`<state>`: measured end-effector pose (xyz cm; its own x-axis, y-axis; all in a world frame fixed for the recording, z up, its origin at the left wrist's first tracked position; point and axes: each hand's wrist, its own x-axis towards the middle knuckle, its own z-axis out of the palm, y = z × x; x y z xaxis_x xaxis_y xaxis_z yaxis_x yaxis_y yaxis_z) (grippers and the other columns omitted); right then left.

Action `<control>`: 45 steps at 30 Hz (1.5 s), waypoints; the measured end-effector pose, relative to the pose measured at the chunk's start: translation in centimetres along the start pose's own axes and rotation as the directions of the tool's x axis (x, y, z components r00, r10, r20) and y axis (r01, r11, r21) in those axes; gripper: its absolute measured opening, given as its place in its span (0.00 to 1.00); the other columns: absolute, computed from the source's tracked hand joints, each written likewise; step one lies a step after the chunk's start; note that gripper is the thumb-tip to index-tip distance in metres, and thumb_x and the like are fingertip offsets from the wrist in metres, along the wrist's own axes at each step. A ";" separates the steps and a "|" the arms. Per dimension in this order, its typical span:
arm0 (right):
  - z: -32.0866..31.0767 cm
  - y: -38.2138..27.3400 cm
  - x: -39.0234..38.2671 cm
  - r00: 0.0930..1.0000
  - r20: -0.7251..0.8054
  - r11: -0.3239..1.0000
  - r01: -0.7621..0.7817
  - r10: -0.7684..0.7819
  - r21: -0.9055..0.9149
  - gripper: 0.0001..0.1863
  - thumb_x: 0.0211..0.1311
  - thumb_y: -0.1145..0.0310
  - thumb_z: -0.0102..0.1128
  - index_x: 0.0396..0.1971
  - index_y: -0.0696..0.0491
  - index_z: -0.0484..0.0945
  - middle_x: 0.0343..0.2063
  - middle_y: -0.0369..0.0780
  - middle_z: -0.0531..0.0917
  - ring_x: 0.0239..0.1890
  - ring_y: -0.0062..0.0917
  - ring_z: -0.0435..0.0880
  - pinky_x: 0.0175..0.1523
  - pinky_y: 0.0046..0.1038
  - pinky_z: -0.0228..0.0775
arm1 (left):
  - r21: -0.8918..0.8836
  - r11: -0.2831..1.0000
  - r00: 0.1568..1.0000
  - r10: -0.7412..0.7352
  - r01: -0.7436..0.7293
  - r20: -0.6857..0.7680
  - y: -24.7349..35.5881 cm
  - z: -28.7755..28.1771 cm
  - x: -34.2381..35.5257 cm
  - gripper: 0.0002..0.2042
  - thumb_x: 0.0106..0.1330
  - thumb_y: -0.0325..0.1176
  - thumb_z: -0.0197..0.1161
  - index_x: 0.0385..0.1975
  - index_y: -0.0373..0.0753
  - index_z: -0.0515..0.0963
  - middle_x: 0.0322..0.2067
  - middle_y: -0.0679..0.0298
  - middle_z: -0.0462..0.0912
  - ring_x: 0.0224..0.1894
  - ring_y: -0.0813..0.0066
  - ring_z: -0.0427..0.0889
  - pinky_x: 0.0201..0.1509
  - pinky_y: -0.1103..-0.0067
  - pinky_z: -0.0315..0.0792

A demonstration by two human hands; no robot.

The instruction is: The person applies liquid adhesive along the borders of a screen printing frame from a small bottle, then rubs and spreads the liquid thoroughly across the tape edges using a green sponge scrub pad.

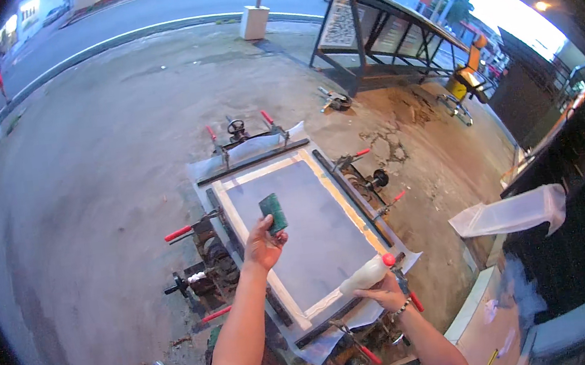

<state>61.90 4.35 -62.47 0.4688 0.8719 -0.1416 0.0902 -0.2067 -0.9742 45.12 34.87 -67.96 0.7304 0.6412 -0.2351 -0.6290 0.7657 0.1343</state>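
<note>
My left hand (264,246) grips a flat, dark green rectangular pad (274,213) by its lower end, raised over the frame. In my right hand (386,293) is a translucent plastic bottle (362,276) with a red cap, tilted so the cap points up and right. Both hands are above a pale rectangular frame (337,193) with grey-white mesh (308,224) stretched across it. Dark clamping bars (254,162) run along the mesh's edges. Red-handled clamps (181,233) hold the bars on all sides.
Around the frame stand metal stretching devices with black handwheels (176,285). A crumpled translucent sheet (509,214) lies to the right, beside a low ledge (474,304). A dark metal-framed stand (384,35), a yellow-and-black wheeled chair (465,80) and a road (165,13) are farther off.
</note>
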 end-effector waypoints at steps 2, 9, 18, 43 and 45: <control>0.2 -0.8 0.0 0.999 -0.043 1.000 -0.007 0.007 0.013 0.32 0.47 0.83 0.76 0.52 0.55 0.69 0.48 0.40 0.81 0.52 0.30 0.82 0.59 0.36 0.76 | 0.006 1.000 1.000 0.000 0.000 -0.024 0.1 0.7 -0.5 0.09 0.61 0.32 0.70 0.37 0.47 0.76 0.30 0.68 0.79 0.28 0.73 0.74 0.36 0.74 0.72; -0.4 -0.9 0.6 0.983 -0.181 0.996 0.026 -0.011 0.080 0.39 0.44 0.86 0.75 0.57 0.52 0.67 0.49 0.39 0.79 0.54 0.30 0.80 0.57 0.36 0.78 | 0.059 0.998 0.999 -0.025 0.023 0.046 0.4 -0.5 0.7 0.10 0.62 0.33 0.69 0.38 0.48 0.74 0.32 0.69 0.79 0.29 0.73 0.76 0.36 0.73 0.74; -1.0 -4.4 0.3 0.936 -0.346 0.997 0.076 -0.066 0.016 0.38 0.41 0.83 0.77 0.56 0.53 0.68 0.47 0.39 0.81 0.50 0.29 0.82 0.55 0.34 0.78 | 0.043 0.998 0.998 -0.037 0.035 0.044 0.8 -0.5 0.9 0.10 0.62 0.34 0.69 0.38 0.48 0.74 0.32 0.70 0.79 0.29 0.74 0.76 0.37 0.74 0.73; -36.5 25.6 -15.3 0.249 -0.968 0.896 -0.425 -0.020 -0.127 0.39 0.31 0.67 0.84 0.50 0.53 0.73 0.44 0.43 0.84 0.48 0.34 0.84 0.54 0.36 0.75 | 0.429 0.828 0.913 -0.408 0.361 0.019 -13.9 -1.8 2.7 0.12 0.73 0.38 0.57 0.48 0.39 0.76 0.41 0.62 0.82 0.42 0.66 0.78 0.45 0.68 0.72; -37.3 29.4 -14.1 0.260 -0.965 0.901 -0.426 0.040 -0.077 0.38 0.32 0.69 0.83 0.49 0.54 0.72 0.43 0.43 0.84 0.48 0.35 0.84 0.54 0.37 0.74 | 0.568 0.740 0.924 -0.367 0.359 -0.106 -14.2 -0.7 1.7 0.11 0.72 0.40 0.58 0.48 0.43 0.76 0.41 0.66 0.82 0.42 0.70 0.79 0.44 0.68 0.73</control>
<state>90.68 -30.61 -82.59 0.9732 -0.2102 0.0937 -0.0506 -0.5923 -0.8041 55.08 25.02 -70.92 0.8779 0.3059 -0.3684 -0.0517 0.8254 0.5621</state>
